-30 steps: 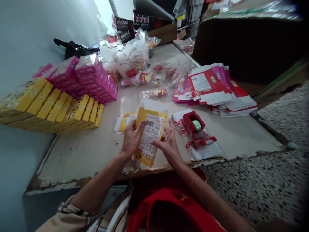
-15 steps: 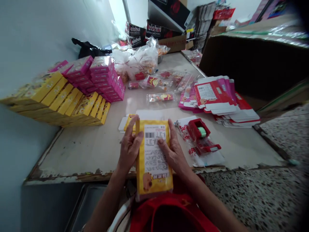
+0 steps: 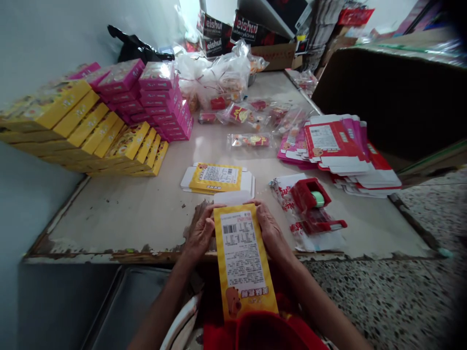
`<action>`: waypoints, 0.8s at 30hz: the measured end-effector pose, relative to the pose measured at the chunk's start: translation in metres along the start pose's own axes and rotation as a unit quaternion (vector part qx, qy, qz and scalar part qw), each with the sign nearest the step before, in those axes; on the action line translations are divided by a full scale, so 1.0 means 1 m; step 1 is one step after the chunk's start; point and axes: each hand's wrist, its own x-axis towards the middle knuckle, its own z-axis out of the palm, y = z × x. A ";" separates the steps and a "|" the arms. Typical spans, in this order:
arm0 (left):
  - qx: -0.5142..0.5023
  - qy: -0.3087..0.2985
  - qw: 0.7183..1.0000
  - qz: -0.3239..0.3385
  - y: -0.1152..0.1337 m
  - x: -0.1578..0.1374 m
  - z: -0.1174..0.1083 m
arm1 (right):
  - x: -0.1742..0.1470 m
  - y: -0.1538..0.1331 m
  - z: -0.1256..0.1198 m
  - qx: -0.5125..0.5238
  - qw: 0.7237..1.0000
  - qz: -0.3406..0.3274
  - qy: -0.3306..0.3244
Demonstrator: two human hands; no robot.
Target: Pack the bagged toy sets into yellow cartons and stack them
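Between my two hands is a yellow box (image 3: 243,257), its printed label and barcode facing up and a white flap standing out at its far end. My left hand (image 3: 200,234) grips the left side near the top, fingers curled behind. On the opposite edge my right hand (image 3: 270,228) is wrapped round the box, its fingertips partly hidden. The lower end of the box reaches down to my red clothing. Just beyond lie flattened yellow cartons (image 3: 219,178) with white flaps. To the right, a red tape dispenser (image 3: 310,193) with green tape rests on a plastic bag.
Stacked yellow boxes (image 3: 76,129) and pink boxes (image 3: 164,104) line the table's left side. Wrapped packets (image 3: 251,140) and a clear bag (image 3: 219,78) lie farther back. Flattened red and pink cartons (image 3: 332,141) are on the right, beside a large open cardboard box (image 3: 383,97).
The yellow box has moved lower and closer to my body, still in both hands. My thumbs have shifted from its face toward its edges, and the flat yellow cartons behind are uncovered.
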 end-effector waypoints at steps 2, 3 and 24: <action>0.018 0.031 0.999 -0.011 -0.001 0.003 0.000 | 0.004 0.001 -0.002 -0.045 0.999 -0.006 0.023; 0.020 0.046 0.999 -0.014 0.000 0.005 0.002 | 0.006 0.001 -0.004 -0.066 0.997 -0.011 0.025; -0.030 0.058 0.995 -0.079 0.057 0.028 0.021 | 0.009 -0.055 -0.008 -0.219 0.972 -0.073 0.034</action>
